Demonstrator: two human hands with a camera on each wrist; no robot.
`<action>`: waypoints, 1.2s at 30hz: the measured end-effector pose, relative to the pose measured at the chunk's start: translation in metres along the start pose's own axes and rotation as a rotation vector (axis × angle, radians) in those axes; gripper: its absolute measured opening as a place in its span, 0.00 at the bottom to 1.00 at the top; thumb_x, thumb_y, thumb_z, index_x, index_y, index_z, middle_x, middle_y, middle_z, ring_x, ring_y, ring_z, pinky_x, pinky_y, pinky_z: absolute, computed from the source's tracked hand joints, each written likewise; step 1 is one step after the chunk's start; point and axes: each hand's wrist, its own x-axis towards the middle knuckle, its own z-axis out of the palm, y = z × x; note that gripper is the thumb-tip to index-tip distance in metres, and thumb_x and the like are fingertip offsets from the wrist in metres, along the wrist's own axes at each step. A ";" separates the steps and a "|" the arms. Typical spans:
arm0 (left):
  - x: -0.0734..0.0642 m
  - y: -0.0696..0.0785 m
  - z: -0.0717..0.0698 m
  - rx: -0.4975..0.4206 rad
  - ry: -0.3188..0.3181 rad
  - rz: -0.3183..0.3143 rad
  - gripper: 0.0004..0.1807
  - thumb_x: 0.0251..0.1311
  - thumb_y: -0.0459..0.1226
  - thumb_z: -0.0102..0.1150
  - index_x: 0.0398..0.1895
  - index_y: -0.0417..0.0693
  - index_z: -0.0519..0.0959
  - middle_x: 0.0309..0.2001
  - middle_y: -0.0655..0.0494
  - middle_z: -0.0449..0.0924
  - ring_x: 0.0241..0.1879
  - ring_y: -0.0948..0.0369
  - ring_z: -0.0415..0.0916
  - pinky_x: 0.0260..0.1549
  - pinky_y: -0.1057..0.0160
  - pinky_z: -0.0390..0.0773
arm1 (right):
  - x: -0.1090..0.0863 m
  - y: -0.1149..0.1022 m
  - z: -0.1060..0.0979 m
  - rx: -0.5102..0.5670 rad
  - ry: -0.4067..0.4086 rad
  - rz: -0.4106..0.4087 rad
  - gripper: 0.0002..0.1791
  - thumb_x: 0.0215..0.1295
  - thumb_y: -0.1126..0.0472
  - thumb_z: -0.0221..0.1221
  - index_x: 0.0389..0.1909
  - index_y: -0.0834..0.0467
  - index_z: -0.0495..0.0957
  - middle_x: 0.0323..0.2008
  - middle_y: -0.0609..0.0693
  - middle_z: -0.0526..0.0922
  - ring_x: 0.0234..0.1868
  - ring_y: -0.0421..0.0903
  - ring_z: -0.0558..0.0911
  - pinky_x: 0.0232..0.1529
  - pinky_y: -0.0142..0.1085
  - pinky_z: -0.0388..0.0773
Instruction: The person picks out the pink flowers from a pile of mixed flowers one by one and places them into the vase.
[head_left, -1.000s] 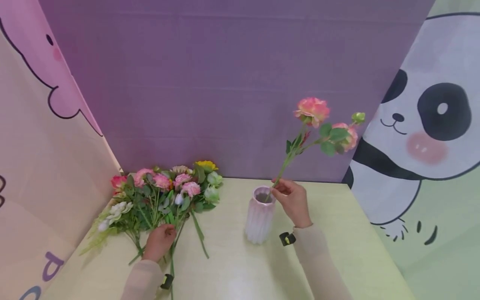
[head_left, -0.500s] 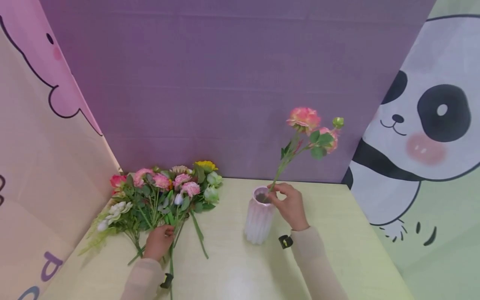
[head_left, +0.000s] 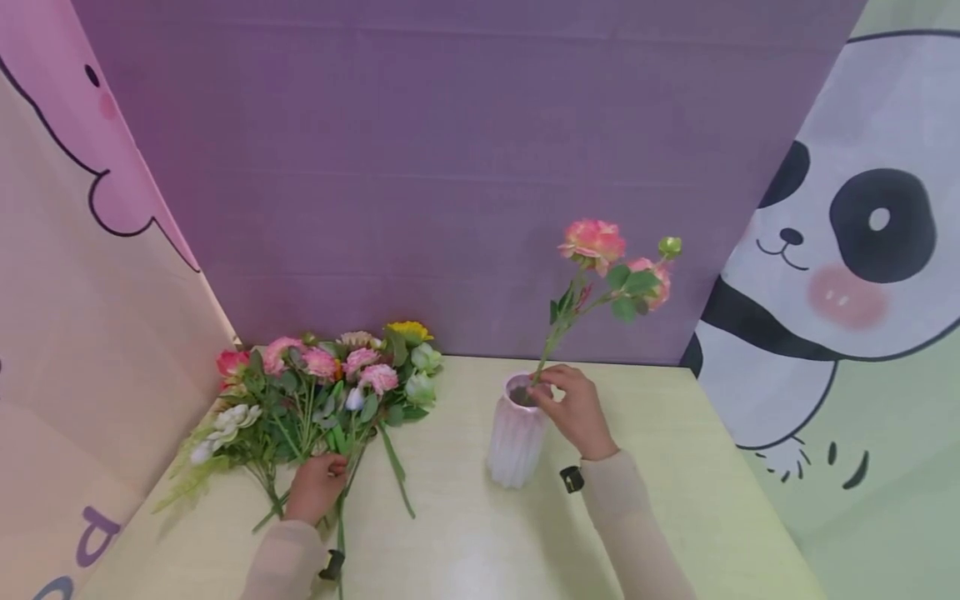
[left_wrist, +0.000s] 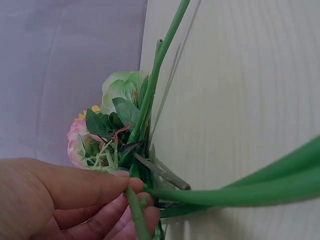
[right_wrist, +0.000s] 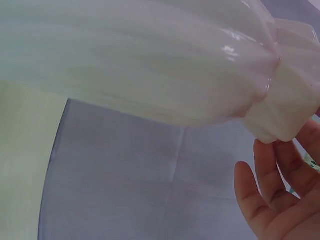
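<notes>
My right hand (head_left: 574,410) pinches the stem of a branched pink flower (head_left: 592,243) at the mouth of a fluted pink-and-white vase (head_left: 516,446). The stem's lower end goes into the opening, and the blooms lean up to the right. In the right wrist view, fingertips (right_wrist: 266,150) are right at the vase's rim, and the stem is hidden. At the left, my left hand (head_left: 317,487) lies over the stems of a heap of mixed flowers (head_left: 322,364). The left wrist view shows its thumb and fingers pinching a green stem (left_wrist: 136,210).
Thick green stems (left_wrist: 240,196) cross the table close to my left hand. A loose stem (head_left: 397,471) sticks out toward the table's middle. Behind the table (head_left: 465,533) stands a purple backdrop (head_left: 480,167), with a panda-printed panel (head_left: 885,225) at the right.
The right hand has moved slightly left and down to the vase's rim, and the pink flower has lowered and shifted left with it. The left hand has stayed nearly still among the stems.
</notes>
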 end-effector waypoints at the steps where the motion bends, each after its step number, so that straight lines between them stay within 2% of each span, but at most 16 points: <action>1: 0.000 0.000 0.000 -0.004 -0.002 -0.005 0.12 0.58 0.27 0.56 0.45 0.29 0.78 0.36 0.44 0.81 0.36 0.50 0.78 0.33 0.52 0.78 | 0.000 0.000 0.000 -0.018 -0.008 -0.015 0.05 0.53 0.70 0.65 0.32 0.65 0.83 0.35 0.57 0.83 0.36 0.53 0.78 0.39 0.44 0.75; 6: 0.000 -0.001 0.001 -0.010 -0.007 -0.015 0.13 0.57 0.27 0.56 0.45 0.29 0.78 0.36 0.44 0.81 0.36 0.50 0.78 0.33 0.53 0.78 | 0.000 0.000 0.000 -0.101 -0.029 -0.081 0.04 0.58 0.71 0.61 0.34 0.66 0.83 0.34 0.57 0.83 0.37 0.55 0.77 0.40 0.47 0.75; 15: 0.000 -0.003 0.001 -0.005 0.004 -0.007 0.13 0.56 0.27 0.56 0.44 0.29 0.78 0.35 0.44 0.81 0.35 0.49 0.78 0.34 0.51 0.78 | 0.001 -0.005 0.002 -0.151 -0.035 -0.023 0.04 0.56 0.69 0.64 0.33 0.65 0.84 0.34 0.56 0.83 0.35 0.52 0.76 0.36 0.43 0.75; 21: 0.001 0.000 0.000 -0.007 -0.009 -0.033 0.12 0.56 0.27 0.57 0.44 0.30 0.79 0.35 0.45 0.81 0.35 0.51 0.77 0.34 0.52 0.78 | 0.001 -0.003 0.004 -0.135 0.000 0.020 0.05 0.55 0.69 0.65 0.33 0.65 0.83 0.32 0.55 0.82 0.33 0.51 0.77 0.34 0.41 0.74; 26: 0.000 0.003 -0.001 -0.008 -0.012 -0.047 0.12 0.56 0.27 0.58 0.44 0.29 0.79 0.34 0.46 0.80 0.36 0.50 0.77 0.36 0.51 0.77 | 0.001 -0.002 0.005 -0.119 0.021 0.014 0.05 0.54 0.69 0.65 0.33 0.65 0.83 0.32 0.55 0.83 0.34 0.52 0.78 0.35 0.42 0.75; 36: -0.001 0.004 0.000 -0.003 0.004 -0.026 0.12 0.54 0.27 0.60 0.42 0.28 0.79 0.33 0.46 0.81 0.35 0.50 0.78 0.36 0.50 0.78 | 0.000 -0.002 0.004 -0.100 0.027 0.005 0.04 0.53 0.71 0.65 0.32 0.65 0.84 0.31 0.54 0.83 0.33 0.50 0.78 0.36 0.42 0.74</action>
